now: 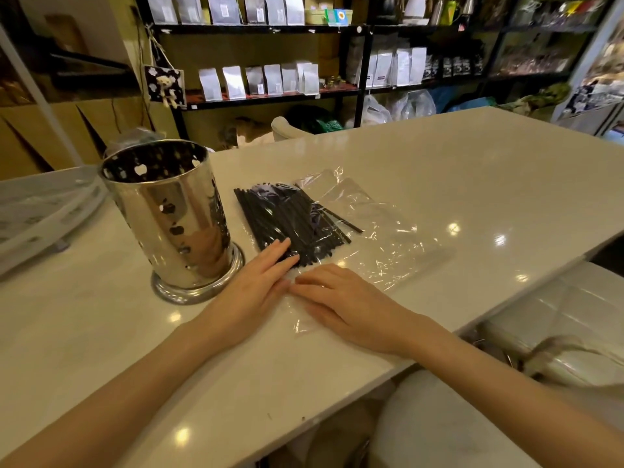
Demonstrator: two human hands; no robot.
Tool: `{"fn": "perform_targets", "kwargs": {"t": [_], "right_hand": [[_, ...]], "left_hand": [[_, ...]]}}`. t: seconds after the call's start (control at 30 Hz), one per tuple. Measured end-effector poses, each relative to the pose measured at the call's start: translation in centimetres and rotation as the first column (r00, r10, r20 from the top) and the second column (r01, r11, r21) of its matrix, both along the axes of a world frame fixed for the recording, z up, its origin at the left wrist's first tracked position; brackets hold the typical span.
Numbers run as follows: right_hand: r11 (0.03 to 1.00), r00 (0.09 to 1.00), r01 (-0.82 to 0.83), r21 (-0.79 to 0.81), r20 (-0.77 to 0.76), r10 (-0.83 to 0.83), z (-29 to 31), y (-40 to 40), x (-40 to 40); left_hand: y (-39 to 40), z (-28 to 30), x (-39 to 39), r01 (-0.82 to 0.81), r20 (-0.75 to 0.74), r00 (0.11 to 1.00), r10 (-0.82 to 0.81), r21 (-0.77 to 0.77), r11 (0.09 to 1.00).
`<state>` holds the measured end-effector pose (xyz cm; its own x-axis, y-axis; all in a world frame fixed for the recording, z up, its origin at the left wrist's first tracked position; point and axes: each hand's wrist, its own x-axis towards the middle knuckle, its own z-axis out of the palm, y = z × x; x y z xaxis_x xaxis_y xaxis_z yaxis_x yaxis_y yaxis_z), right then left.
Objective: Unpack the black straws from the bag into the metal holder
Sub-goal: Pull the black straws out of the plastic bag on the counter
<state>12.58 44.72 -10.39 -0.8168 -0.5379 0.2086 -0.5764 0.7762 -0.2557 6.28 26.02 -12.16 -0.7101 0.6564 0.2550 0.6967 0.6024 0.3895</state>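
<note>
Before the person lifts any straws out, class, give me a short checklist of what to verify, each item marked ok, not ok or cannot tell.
1. Holder upright on the counter: ok.
2. Holder free of straws: cannot tell; only its upper inside shows.
3. Straws still inside the bag: ok.
4. Bag opened: cannot tell.
5. Left hand resting on the straws: ok.
6. Right hand flat on the bag: ok.
</note>
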Motion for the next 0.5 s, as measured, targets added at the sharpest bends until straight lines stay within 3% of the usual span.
{"fn": "perform_targets", "kwargs": {"t": [0.17,0.5], "right_hand": [[0.999,0.999,0.008,0.035,-0.046,-0.006,0.16,-0.32,0.1],[0.973,0.991,0.121,-0.195,-0.029,-0.13,0.43,-0.94,0.15]], "left_hand": [[0.07,0.06,0.21,0.009,0.035,0.999,-0.009,0.016,1.0],[0.1,0.43,0.28,0.027,0.019,1.0,-0.025,-0.107,0.994]]}}
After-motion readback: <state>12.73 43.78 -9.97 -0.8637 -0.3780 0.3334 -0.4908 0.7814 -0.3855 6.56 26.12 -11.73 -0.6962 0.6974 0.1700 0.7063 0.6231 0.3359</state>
